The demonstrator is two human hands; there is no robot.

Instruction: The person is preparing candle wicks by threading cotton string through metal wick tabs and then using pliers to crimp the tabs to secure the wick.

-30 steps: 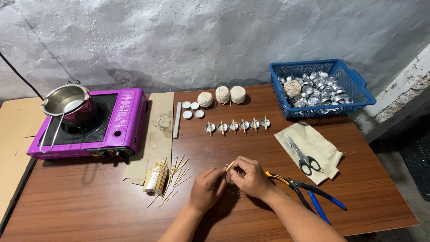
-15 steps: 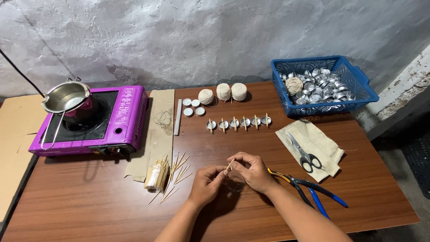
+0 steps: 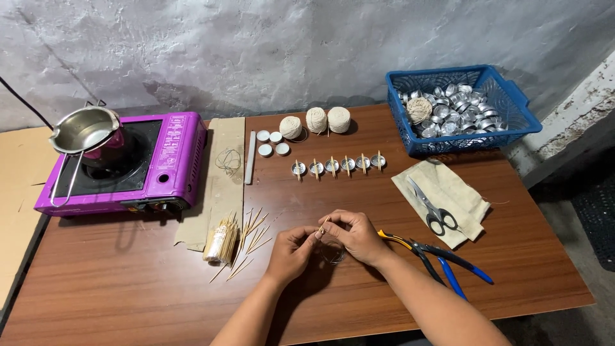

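My left hand (image 3: 291, 251) and my right hand (image 3: 356, 235) meet over the front middle of the brown table (image 3: 128, 288). Between their fingertips they pinch a thin wooden stick (image 3: 323, 225). Just below the hands a small metal cup (image 3: 333, 252) rests on the table, partly hidden by my right hand. A pile of wooden sticks (image 3: 225, 238) lies to the left of my left hand. A row of several metal cups with sticks across them (image 3: 337, 165) stands farther back.
A purple portable stove (image 3: 173, 163) with a steel pot (image 3: 83, 130) sits at the left. Twine balls (image 3: 315, 120) and white discs (image 3: 271, 143) lie at the back. A blue basket (image 3: 506, 102) holds several metal cups. Scissors (image 3: 430, 209) rest on a cloth; pliers (image 3: 435, 256) lie at right.
My hands have stayed together over the same spot, fingers shifting slightly around the stick. The view has tilted a little. Nothing else on the table has moved.
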